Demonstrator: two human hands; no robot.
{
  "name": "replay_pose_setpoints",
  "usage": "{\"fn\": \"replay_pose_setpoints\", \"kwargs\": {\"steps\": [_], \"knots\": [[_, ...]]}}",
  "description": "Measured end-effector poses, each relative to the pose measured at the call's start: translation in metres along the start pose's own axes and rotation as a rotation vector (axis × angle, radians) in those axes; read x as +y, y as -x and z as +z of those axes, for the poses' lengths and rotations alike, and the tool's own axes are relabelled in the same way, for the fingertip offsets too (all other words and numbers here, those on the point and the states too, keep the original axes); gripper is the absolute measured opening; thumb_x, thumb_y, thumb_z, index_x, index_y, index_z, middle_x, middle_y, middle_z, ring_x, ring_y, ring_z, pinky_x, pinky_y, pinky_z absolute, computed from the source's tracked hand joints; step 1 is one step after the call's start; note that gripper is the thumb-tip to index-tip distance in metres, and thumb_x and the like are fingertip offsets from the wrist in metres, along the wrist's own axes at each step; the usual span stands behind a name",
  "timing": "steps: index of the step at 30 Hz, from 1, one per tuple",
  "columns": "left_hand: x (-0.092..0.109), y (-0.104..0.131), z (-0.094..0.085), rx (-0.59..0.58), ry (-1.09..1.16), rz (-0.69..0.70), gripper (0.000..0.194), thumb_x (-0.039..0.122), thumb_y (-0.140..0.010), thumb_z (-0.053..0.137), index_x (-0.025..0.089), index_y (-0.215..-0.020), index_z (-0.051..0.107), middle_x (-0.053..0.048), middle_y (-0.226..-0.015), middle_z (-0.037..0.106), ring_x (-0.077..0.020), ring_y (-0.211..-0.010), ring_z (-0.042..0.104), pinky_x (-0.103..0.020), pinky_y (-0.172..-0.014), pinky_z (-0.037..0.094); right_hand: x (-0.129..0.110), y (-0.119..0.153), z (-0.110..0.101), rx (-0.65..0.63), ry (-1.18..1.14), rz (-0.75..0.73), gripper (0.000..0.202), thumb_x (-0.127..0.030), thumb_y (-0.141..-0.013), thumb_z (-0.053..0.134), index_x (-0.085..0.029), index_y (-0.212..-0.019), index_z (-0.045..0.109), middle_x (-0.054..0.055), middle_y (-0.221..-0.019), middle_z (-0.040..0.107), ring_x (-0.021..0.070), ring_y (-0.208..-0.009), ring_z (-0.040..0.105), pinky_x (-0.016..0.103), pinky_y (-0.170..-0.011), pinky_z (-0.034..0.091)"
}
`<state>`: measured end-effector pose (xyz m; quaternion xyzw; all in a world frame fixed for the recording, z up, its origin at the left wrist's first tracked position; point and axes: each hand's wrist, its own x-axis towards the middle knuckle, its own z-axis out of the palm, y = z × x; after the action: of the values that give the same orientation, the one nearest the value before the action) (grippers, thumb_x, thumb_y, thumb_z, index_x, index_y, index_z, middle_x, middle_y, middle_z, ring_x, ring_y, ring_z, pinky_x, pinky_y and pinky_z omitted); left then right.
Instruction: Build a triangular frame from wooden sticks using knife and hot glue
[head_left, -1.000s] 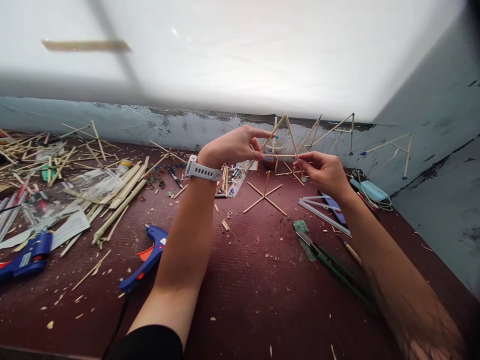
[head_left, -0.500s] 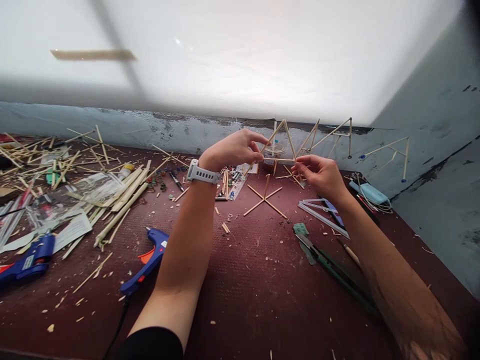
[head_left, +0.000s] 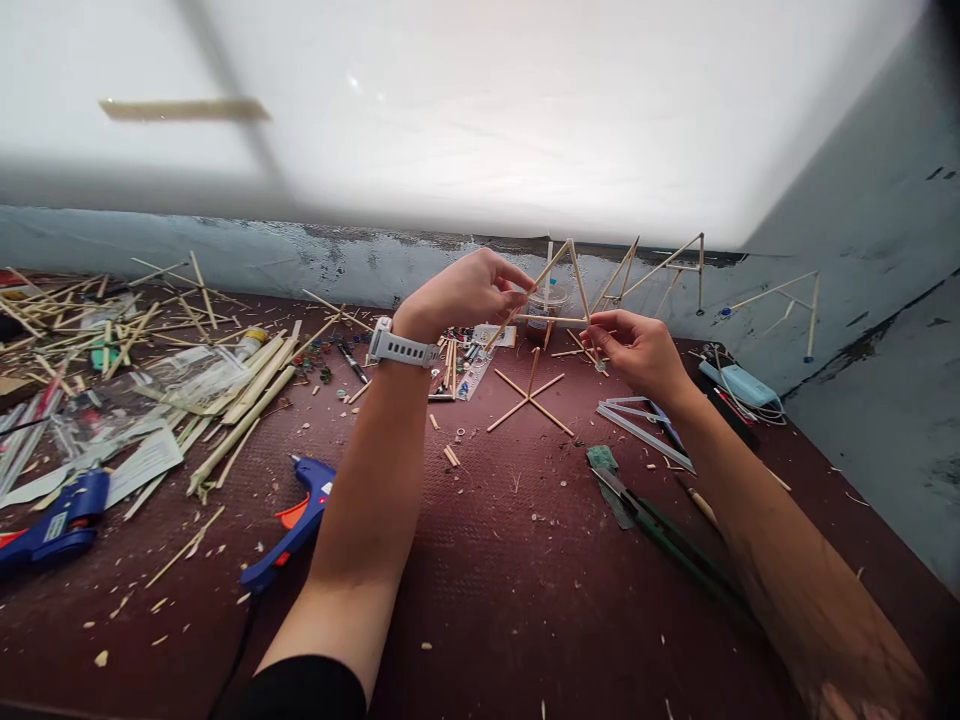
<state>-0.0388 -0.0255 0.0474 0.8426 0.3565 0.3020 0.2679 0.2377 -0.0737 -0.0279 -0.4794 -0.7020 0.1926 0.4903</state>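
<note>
An A-shaped frame of thin wooden sticks [head_left: 558, 320] is up in the air between my two hands, its peak against the wall. My left hand [head_left: 469, 292], with a white watch strap at the wrist, pinches the frame's left leg. My right hand [head_left: 634, 345] pinches the right leg close to the crossbar's end. Below the frame, a star-shaped piece of joined sticks [head_left: 529, 398] rests on the brown table with one stick pointing up. A lidded plastic cup [head_left: 553, 298] stands behind the frame, partly hidden by it.
Two blue glue guns [head_left: 304, 520] [head_left: 71, 520] lie at the left, near a heap of wooden strips [head_left: 251, 380] and plastic bags. A green utility knife [head_left: 660, 530], clear set square [head_left: 645, 435] and light blue case [head_left: 742, 385] lie right. More stick frames [head_left: 679, 268] stand by the wall.
My left hand has shifted slightly up and left along the frame's left leg, and its fingers have moved off the crossbar's left end. The right hand keeps its pinch.
</note>
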Motion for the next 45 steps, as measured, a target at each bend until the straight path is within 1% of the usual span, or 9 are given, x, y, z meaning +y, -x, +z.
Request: {"fn": "replay_pose_setpoints", "kwargs": {"steps": [4, 8, 23, 28, 33, 35, 38, 42, 45], "knots": [[-0.002, 0.0, 0.0, 0.003, -0.043, 0.014, 0.041, 0.033, -0.089, 0.066, 0.009, -0.119, 0.08, -0.008, -0.072, 0.069, -0.0156, -0.063, 0.062, -0.033, -0.059, 0.051, 0.0, 0.001, 0.0, -0.002, 0.003, -0.005, 0.029, -0.041, -0.088, 0.074, -0.017, -0.105, 0.078, 0.01, -0.092, 0.081, 0.022, -0.08, 0.076, 0.038, -0.07, 0.06], [-0.001, 0.0, 0.0, 0.007, -0.045, 0.018, 0.039, 0.033, -0.09, 0.066, 0.01, -0.117, 0.081, -0.009, -0.074, 0.07, -0.0157, -0.063, 0.063, -0.033, -0.058, 0.051, -0.001, 0.001, 0.001, 0.001, 0.004, -0.007, 0.029, -0.041, -0.088, 0.075, -0.017, -0.104, 0.078, 0.011, -0.091, 0.081, 0.0229, -0.081, 0.077, 0.039, -0.071, 0.06], [0.006, 0.002, -0.002, -0.009, -0.053, -0.03, 0.039, 0.031, -0.084, 0.069, 0.009, -0.114, 0.081, -0.01, -0.074, 0.073, -0.0178, -0.063, 0.065, -0.035, -0.059, 0.051, -0.003, 0.001, 0.003, 0.003, 0.001, -0.003, 0.035, -0.048, -0.086, 0.077, -0.017, -0.103, 0.078, 0.011, -0.089, 0.081, 0.0245, -0.08, 0.078, 0.04, -0.071, 0.062], [0.007, 0.004, -0.006, -0.042, -0.088, -0.03, 0.03, 0.027, -0.08, 0.07, 0.011, -0.103, 0.08, -0.011, -0.079, 0.075, -0.0181, -0.067, 0.067, -0.033, -0.058, 0.049, -0.002, 0.003, 0.008, 0.066, 0.032, -0.026, 0.037, -0.053, -0.09, 0.075, -0.02, -0.106, 0.078, 0.01, -0.092, 0.082, 0.026, -0.085, 0.079, 0.041, -0.075, 0.063], [0.011, 0.007, -0.009, -0.06, -0.121, -0.043, 0.025, 0.026, -0.077, 0.071, 0.012, -0.096, 0.077, -0.01, -0.085, 0.077, -0.0184, -0.073, 0.069, -0.031, -0.06, 0.048, -0.007, 0.004, 0.012, 0.174, 0.063, -0.093, 0.033, -0.05, -0.093, 0.073, -0.021, -0.106, 0.079, 0.009, -0.095, 0.083, 0.0247, -0.086, 0.079, 0.04, -0.078, 0.064], [0.012, 0.007, -0.009, -0.055, -0.147, -0.034, 0.022, 0.026, -0.077, 0.071, 0.012, -0.093, 0.077, -0.01, -0.087, 0.077, -0.0182, -0.074, 0.069, -0.03, -0.061, 0.047, -0.009, 0.005, 0.014, 0.181, 0.067, -0.095, 0.031, -0.048, -0.094, 0.072, -0.021, -0.106, 0.08, 0.009, -0.096, 0.083, 0.0245, -0.087, 0.079, 0.04, -0.078, 0.064], [0.014, 0.008, -0.008, -0.055, -0.204, -0.021, 0.016, 0.024, -0.077, 0.07, 0.013, -0.087, 0.076, -0.009, -0.084, 0.076, -0.0175, -0.072, 0.067, -0.03, -0.061, 0.046, -0.01, 0.006, 0.015, 0.167, 0.078, -0.086, 0.029, -0.048, -0.095, 0.071, -0.023, -0.106, 0.08, 0.009, -0.098, 0.083, 0.0254, -0.089, 0.079, 0.041, -0.08, 0.064], [0.014, 0.009, -0.009, -0.116, -0.24, -0.006, 0.012, 0.021, -0.077, 0.067, 0.014, -0.083, 0.075, -0.007, -0.078, 0.075, -0.0163, -0.069, 0.065, -0.03, -0.062, 0.045, -0.009, 0.006, 0.016, 0.172, 0.095, -0.091, 0.027, -0.047, -0.096, 0.07, -0.024, -0.107, 0.081, 0.008, -0.101, 0.083, 0.0269, -0.094, 0.079, 0.043, -0.084, 0.064], [0.015, 0.01, -0.01, -0.143, -0.261, 0.001, 0.012, 0.02, -0.077, 0.066, 0.015, -0.082, 0.075, -0.007, -0.078, 0.075, -0.0165, -0.069, 0.064, -0.03, -0.062, 0.045, -0.009, 0.006, 0.017, 0.166, 0.107, -0.086, 0.027, -0.046, -0.096, 0.07, -0.024, -0.107, 0.081, 0.008, -0.102, 0.083, 0.0265, -0.094, 0.079, 0.043, -0.082, 0.064]]}}
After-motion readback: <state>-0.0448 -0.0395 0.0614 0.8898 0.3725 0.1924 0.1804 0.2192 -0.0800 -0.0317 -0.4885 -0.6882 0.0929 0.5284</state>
